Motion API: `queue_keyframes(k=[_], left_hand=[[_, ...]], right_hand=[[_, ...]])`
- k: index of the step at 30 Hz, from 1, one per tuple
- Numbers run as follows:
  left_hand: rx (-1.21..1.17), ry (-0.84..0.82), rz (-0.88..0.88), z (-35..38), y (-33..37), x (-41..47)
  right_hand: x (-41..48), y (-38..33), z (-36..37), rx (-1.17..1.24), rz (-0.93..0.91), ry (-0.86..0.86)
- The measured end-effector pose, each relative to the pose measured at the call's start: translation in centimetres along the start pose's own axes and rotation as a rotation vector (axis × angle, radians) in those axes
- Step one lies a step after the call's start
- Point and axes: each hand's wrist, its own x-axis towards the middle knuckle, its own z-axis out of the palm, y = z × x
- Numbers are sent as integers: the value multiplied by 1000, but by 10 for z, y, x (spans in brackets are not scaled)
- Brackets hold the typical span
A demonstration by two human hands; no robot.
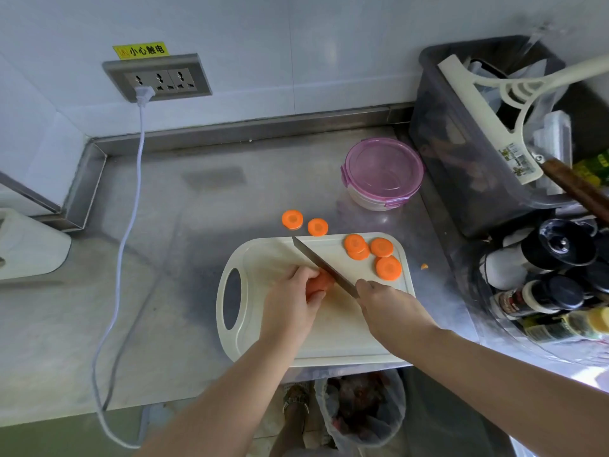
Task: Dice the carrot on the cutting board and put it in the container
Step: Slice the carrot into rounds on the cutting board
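Our left hand (291, 296) is curled around the carrot stub (319, 282) on the white cutting board (333, 338); our right hand (384, 305) is closed on the knife (321, 264) handle, blade against the stub's cut end. Four carrot slices (382, 247) lie on the board's far right, two more slices (292, 220) off it on the steel bench (184, 245). The pink-lidded container (384, 173) is closed, beyond the board. The yellow label (141, 50) above the wall socket (158, 79) reads "小心触电".
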Motion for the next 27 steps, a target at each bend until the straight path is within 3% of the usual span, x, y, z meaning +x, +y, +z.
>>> queue_keyframes(k=[6, 9, 27], left_hand=[[-3, -6, -26, 0, -1, 0], [0, -10, -19, -2, -2, -1], [-40, 8, -62, 0, 0, 0]], right_hand=[[9, 0, 1, -21, 15, -27], [6, 4, -2, -85, 13, 40], [-15, -6, -6, -15, 42, 126]])
